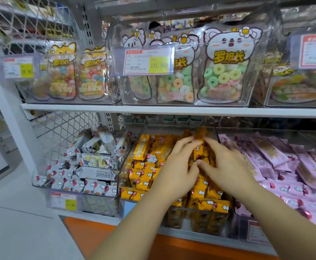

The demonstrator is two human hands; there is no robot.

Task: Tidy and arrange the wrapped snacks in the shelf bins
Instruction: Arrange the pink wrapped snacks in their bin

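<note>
On the lower shelf a clear middle bin (124,160) holds a heap of yellow wrapped snacks (144,171). Both hands are inside it. My left hand (178,166) and my right hand (226,164) meet over the pile and together pinch a small bunch of yellow snacks (199,145), held upright between the fingertips. The left bin (40,182) holds white wrapped snacks (91,164) in a loose heap. The right bin (256,130) holds pink wrapped snacks (285,166).
The upper shelf (153,109) carries clear bins of bagged ring candy (221,72) and jelly candy (63,72), with price tags (147,61) clipped in front. A wire mesh panel (59,126) stands behind the left bin. An orange shelf base (89,231) runs below.
</note>
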